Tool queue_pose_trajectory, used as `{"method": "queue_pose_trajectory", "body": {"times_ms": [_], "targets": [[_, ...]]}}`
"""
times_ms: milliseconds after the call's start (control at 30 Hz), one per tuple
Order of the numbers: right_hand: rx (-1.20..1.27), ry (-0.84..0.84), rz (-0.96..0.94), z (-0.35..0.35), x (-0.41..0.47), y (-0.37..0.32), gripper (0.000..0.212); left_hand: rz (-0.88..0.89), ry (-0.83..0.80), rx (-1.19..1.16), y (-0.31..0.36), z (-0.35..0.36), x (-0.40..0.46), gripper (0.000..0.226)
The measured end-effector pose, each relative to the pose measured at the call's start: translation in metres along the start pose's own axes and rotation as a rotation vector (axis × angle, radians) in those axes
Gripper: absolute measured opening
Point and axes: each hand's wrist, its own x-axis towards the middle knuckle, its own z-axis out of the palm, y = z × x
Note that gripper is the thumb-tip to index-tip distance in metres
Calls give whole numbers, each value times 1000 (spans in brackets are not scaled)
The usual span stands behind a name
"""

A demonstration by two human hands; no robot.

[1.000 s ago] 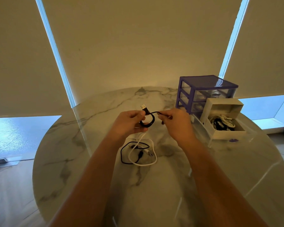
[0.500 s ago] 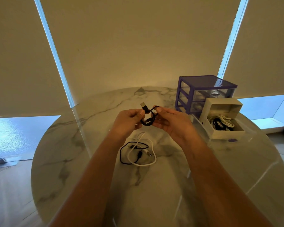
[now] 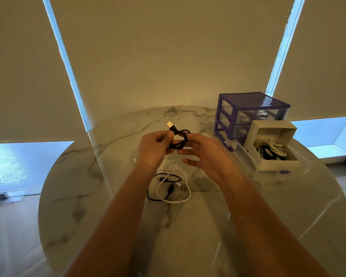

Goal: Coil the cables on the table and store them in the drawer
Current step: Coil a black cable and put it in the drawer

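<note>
Now the black cable [image 3: 179, 141] sits in a small tight coil held up above the bench [image 3: 112, 196], between my two hands. My left hand [image 3: 155, 147] pinches the coil with thumb and fingers curled around it, and the cable's metal USB plug [image 3: 170, 124] sticks up past the knuckles. My right hand [image 3: 205, 152] is spread, fingers loose and slightly blurred, with only the fingertips near the coil; I cannot tell if they touch it.

Below the hands, a thin black cable [image 3: 158, 188] and a glossy white cable [image 3: 176, 194] lie on the bench in loose overlapping loops, their ends tangled together in the middle.

The bench is round, with a polished marble-look top veined in grey. On its far right stands a small purple-framed unit [image 3: 254, 100] with clear plastic drawers stacked in it. Just in front of that rests a clear drawer [image 3: 306, 169], pulled out, holding an open white cardboard box [image 3: 274, 165]. Inside the box are coiled white and black cables [image 3: 271, 150], bundled side by side.
</note>
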Motion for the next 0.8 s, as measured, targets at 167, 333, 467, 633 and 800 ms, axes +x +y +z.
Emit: {"method": "queue_pose_trajectory", "body": {"times_ms": [167, 333, 467, 633, 800], "targets": [[-1, 17, -94, 8, 3, 6, 31, 2, 5, -11, 0, 2, -1, 21], [9, 133, -124, 12, 6, 11, 31, -2, -16, -17, -1, 7, -4, 20], [-16, 155, -118, 11, 8, 12, 37, 1, 24, -42, -1, 8, -5, 20], [22, 166, -67, 11, 6, 9, 45, 0, 47, -80, -2, 9, -5, 22], [-63, 118, -31, 15, 3, 9, 45, 6, 113, -127, 0, 7, -4, 20]]}}
